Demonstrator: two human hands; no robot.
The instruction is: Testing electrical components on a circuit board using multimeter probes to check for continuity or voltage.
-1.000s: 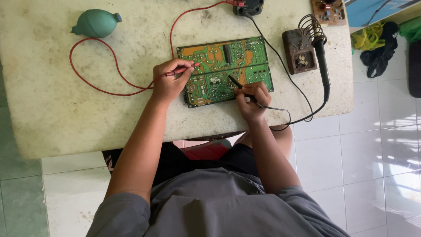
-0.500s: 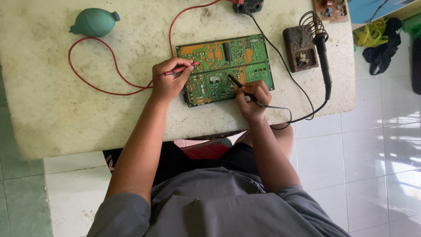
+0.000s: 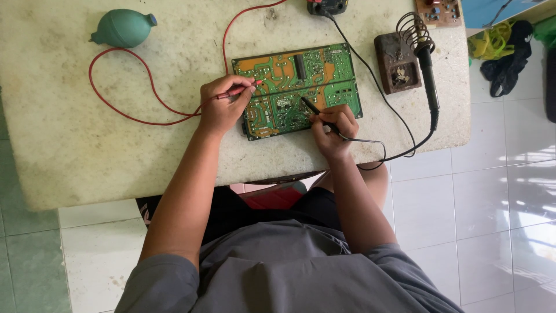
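Pinching the red probe (image 3: 234,93) in our left hand (image 3: 223,107) and the black probe (image 3: 313,108) in our right hand (image 3: 331,127), we touch both tips to the circuit board (image 3: 298,87) lying lengthwise left-to-right between them.

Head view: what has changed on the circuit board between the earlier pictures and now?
Almost nothing. The left hand still holds the red probe against the circuit board, and the right hand still holds the black probe on it, the tips at about the same spots. The green rubber bulb and the soldering iron on its stand have not moved.
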